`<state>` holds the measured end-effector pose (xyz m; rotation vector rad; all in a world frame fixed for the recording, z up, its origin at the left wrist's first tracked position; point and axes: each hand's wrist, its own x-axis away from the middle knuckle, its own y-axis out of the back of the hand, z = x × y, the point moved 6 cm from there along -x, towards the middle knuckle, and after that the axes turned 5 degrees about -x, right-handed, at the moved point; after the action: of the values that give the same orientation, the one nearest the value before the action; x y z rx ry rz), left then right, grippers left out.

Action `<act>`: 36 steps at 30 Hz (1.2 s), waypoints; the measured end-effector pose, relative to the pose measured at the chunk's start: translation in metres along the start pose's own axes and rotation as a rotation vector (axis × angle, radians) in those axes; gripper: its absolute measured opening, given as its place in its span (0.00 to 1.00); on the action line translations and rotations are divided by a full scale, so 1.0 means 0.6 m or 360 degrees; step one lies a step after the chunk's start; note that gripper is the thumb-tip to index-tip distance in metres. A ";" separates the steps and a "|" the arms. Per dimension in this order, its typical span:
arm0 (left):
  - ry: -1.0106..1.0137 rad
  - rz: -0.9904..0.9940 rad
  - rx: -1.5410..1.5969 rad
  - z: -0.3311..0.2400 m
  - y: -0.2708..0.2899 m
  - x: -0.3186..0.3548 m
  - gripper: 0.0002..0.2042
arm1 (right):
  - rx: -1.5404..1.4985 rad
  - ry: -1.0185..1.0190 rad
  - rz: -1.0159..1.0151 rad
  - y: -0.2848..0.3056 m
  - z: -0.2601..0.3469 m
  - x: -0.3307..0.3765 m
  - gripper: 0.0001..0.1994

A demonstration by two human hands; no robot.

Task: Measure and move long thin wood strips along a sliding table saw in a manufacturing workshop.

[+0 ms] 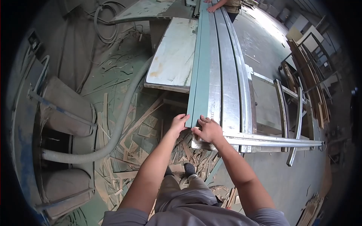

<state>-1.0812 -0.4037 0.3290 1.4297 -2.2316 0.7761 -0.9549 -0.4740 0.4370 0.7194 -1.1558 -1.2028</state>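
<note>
A long grey-green board lies lengthwise on the sliding table of a panel saw, running away from me. My left hand grips the board's near left corner, fingers curled over its end. Just to the right, my right hand presses on the board's near end, fingers bent over the edge. At the far end another person's hand rests on the same board.
A worn white-topped saw table adjoins the board on the left. A grey dust hose curves across a floor littered with wood offcuts. Dust bags stand at left. A metal outrigger frame and stacked panels are at right.
</note>
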 end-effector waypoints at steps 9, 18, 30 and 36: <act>0.0289 0.0325 0.0113 -0.002 -0.028 -0.014 0.13 | -0.0075 -0.0068 0.0009 0.034 0.015 0.018 0.37; 0.0463 0.0341 -0.0008 -0.020 -0.028 0.024 0.13 | -0.0118 -0.0111 0.0046 0.058 0.032 0.041 0.37; 0.0507 0.0394 0.0055 -0.006 -0.021 0.064 0.12 | -0.0157 -0.0105 0.0094 0.068 0.049 0.070 0.36; 0.0521 0.0360 0.0092 0.017 -0.014 0.110 0.12 | -0.0192 -0.0080 0.0085 0.041 0.059 0.107 0.36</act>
<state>-1.1008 -0.4597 0.3614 0.9966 -2.1471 1.0706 -0.9833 -0.5240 0.4884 0.5674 -1.1267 -1.2403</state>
